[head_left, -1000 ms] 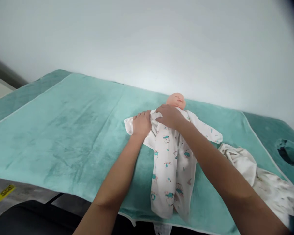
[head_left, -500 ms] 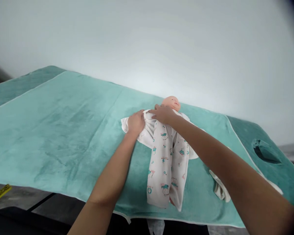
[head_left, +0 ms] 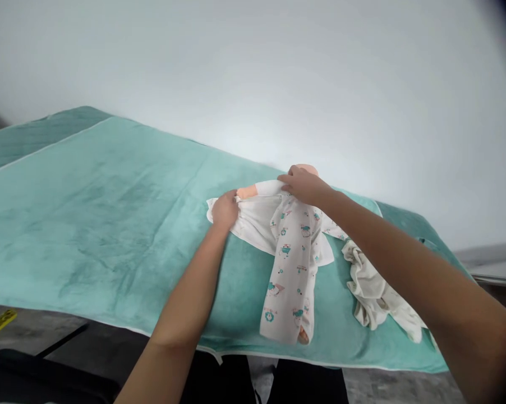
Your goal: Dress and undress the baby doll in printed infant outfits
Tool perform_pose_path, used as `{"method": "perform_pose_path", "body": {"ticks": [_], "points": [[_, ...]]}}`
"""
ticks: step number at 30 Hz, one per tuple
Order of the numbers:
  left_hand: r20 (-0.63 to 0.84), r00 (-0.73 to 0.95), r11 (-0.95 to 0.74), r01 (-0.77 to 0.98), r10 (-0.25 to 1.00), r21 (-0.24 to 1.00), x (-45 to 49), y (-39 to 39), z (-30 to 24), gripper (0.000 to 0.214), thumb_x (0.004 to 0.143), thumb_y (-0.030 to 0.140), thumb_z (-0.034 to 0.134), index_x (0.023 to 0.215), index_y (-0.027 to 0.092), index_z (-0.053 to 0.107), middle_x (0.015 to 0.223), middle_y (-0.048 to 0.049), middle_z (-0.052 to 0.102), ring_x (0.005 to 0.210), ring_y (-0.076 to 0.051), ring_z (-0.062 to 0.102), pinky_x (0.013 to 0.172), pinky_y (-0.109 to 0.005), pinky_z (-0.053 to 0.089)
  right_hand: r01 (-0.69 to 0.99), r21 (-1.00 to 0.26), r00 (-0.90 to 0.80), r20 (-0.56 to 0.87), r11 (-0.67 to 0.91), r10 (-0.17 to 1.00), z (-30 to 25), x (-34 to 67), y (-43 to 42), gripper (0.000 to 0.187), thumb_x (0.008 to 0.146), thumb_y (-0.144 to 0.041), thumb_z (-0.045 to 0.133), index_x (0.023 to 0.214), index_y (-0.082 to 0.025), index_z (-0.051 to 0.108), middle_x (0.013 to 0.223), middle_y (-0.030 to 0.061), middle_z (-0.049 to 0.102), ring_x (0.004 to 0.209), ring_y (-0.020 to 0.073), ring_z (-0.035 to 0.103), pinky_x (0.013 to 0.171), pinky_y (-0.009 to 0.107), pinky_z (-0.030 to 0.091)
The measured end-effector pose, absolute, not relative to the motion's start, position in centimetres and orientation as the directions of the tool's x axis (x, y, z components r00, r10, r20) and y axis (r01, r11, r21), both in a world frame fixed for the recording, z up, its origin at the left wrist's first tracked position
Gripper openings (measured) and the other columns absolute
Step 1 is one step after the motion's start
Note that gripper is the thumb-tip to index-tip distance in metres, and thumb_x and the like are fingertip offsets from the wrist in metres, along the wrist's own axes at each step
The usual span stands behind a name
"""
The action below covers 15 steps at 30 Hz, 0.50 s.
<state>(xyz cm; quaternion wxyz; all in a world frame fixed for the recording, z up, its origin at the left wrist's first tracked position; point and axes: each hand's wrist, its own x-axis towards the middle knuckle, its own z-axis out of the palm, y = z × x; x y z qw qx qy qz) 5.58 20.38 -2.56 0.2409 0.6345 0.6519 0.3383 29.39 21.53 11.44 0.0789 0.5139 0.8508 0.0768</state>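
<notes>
green cloth lay under the doll and its patterned garment. the right hand, half-curled, met its white-clad arm, grip unclear; the left hand clutched the loose sleeve. sleeve-threading seemed in hand, next calling for the doll's hand guided inside.

Right of the frame's centre lies the doll, its peach head mostly hidden at the top. One arm, white then peach, stretches left above the outfit, which is white with teal and pink figures, its plain inside spread open at left, its legs running down the frame, a foot showing at the hem.
</notes>
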Motion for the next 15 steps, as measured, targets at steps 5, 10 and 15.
{"method": "perform_pose_path", "body": {"ticks": [5,10,15], "points": [[0.238,-0.056,-0.208,0.317,0.970,0.925,5.3,19.6,-3.8,0.070,0.081,0.017,0.058,0.149,0.023,0.041,0.142,-0.0097,0.058,0.123,-0.023,0.061,0.104,-0.039,0.050,0.892,0.159,-0.416,-0.074,0.422,0.906,11.6,27.6,20.6,0.037,0.102,-0.032,0.041,0.134,-0.024,0.057,0.122,0.0154,0.054,0.110,0.0296,0.055,0.088,0.040,0.044],[0.209,-0.168,-0.209,0.020,0.963,0.978,4.4,17.9,-4.1,0.053,0.088,0.038,0.059,0.137,0.020,0.053,0.124,-0.0105,0.068,0.110,-0.023,0.067,0.096,-0.037,0.054,0.903,0.059,-0.419,-0.100,0.426,0.902,8.4,24.7,21.0,0.039,0.100,-0.029,0.045,0.136,-0.025,0.057,0.130,0.0149,0.057,0.112,0.0311,0.058,0.090,0.043,0.048],[0.265,-0.353,-0.183,0.250,0.897,0.951,4.2,17.2,-3.7,0.028,0.087,0.031,0.056,0.108,0.018,0.069,0.108,-0.0085,0.072,0.102,-0.023,0.068,0.098,-0.039,0.052,0.883,-0.244,-0.397,0.067,0.401,0.915,4.4,26.4,22.0,0.051,0.099,-0.040,0.047,0.147,-0.023,0.049,0.142,0.0108,0.058,0.132,0.0305,0.050,0.109,0.046,0.041]]}}
